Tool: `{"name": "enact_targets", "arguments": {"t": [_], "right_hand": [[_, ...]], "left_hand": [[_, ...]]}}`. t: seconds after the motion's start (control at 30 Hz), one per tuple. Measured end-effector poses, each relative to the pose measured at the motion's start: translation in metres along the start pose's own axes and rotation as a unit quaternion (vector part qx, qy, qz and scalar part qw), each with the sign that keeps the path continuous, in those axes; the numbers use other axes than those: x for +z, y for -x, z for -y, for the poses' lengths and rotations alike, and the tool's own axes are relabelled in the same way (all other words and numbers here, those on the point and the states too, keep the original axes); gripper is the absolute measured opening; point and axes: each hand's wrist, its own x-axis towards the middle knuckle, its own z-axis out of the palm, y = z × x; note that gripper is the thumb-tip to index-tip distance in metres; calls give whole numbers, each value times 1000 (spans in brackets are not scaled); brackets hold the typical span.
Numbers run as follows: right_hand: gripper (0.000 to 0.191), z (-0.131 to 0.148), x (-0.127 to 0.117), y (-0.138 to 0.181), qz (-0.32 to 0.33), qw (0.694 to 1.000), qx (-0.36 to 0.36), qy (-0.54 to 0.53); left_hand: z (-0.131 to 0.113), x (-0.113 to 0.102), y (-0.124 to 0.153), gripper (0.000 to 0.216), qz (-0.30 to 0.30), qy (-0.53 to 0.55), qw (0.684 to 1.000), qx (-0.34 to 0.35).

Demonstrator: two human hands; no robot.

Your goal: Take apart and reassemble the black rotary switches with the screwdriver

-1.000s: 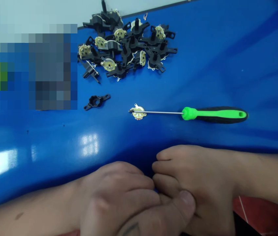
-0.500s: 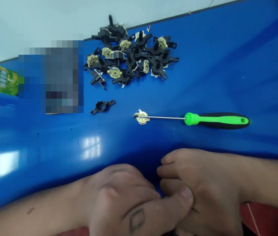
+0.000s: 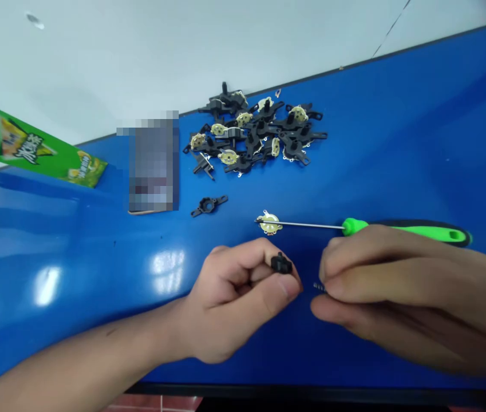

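My left hand [image 3: 238, 297] is closed in a pinch on a small black plastic part [image 3: 281, 264], held just above the blue table [image 3: 97, 274]. My right hand [image 3: 397, 292] faces it from the right, fingers pressed together on a tiny metal spring [image 3: 319, 286]. The two hands are a few centimetres apart. Just behind them lie a round yellowish disc with metal tabs [image 3: 268, 223] and a screwdriver with a green and black handle [image 3: 401, 230], whose thin shaft tip rests on the disc.
A heap of several black switch parts with yellowish discs [image 3: 260, 134] lies at the back of the table. One black bracket [image 3: 208, 205] lies alone to the left. A green packet [image 3: 36, 150] sits at the far left edge. A blurred patch covers something beside the heap.
Both hands rose from the table's near edge, where they were clasped together, and separated. The left now shows a black part, the right a spring. The view tilted upward.
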Motion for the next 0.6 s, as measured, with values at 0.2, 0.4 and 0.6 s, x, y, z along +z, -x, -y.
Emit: {"name": "enact_targets", "arguments": {"t": [0.2,0.4,0.6], "right_hand": [[16,-5,8,11,-56,996,-7,62],[21,-3,11,12,-50,996,-22,67],[21,-2,11,11,-50,998,-3,46]], "left_hand": [[2,-2,-2,27,49,54,997,10],[1,-2,-5,32,57,67,996,-28],[0,-2,-6,32,48,53,997,-25]]}}
